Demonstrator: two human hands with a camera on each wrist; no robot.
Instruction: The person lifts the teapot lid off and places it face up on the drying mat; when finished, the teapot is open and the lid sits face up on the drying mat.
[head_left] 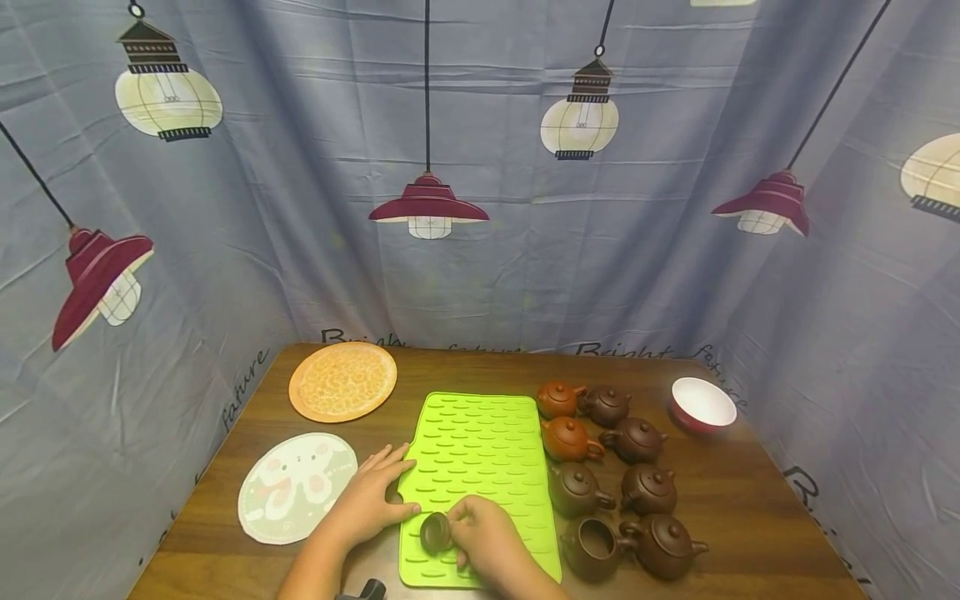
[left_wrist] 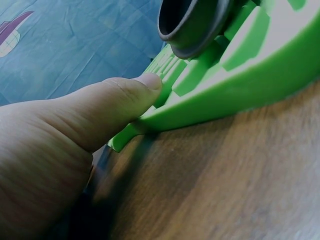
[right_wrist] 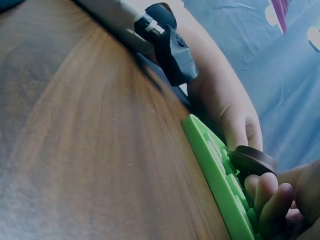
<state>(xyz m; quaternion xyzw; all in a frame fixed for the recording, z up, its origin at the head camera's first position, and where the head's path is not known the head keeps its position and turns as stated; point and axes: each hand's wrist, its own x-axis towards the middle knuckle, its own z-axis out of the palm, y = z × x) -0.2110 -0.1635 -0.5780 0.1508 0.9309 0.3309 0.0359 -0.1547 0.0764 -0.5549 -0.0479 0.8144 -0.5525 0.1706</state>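
Observation:
My right hand (head_left: pixel 487 537) pinches a dark brown teapot lid (head_left: pixel 435 533) just above the near left part of the green mat (head_left: pixel 480 450). The lid is tilted; in the left wrist view its hollow underside and rim (left_wrist: pixel 192 30) show. In the right wrist view the fingers curl beside the lid (right_wrist: pixel 252 159). My left hand (head_left: pixel 371 496) rests at the mat's left edge, fingers spread, its thumb touching the mat. Right of the mat stands a dark teapot (head_left: pixel 594 550) with an uncovered mouth.
Several lidded teapots, such as an orange one (head_left: pixel 568 439) and a dark one (head_left: pixel 663 546), stand right of the mat. A white-inside red bowl (head_left: pixel 702 402) sits at the far right. On the left lie a round orange mat (head_left: pixel 342 382) and a round rabbit mat (head_left: pixel 296 487).

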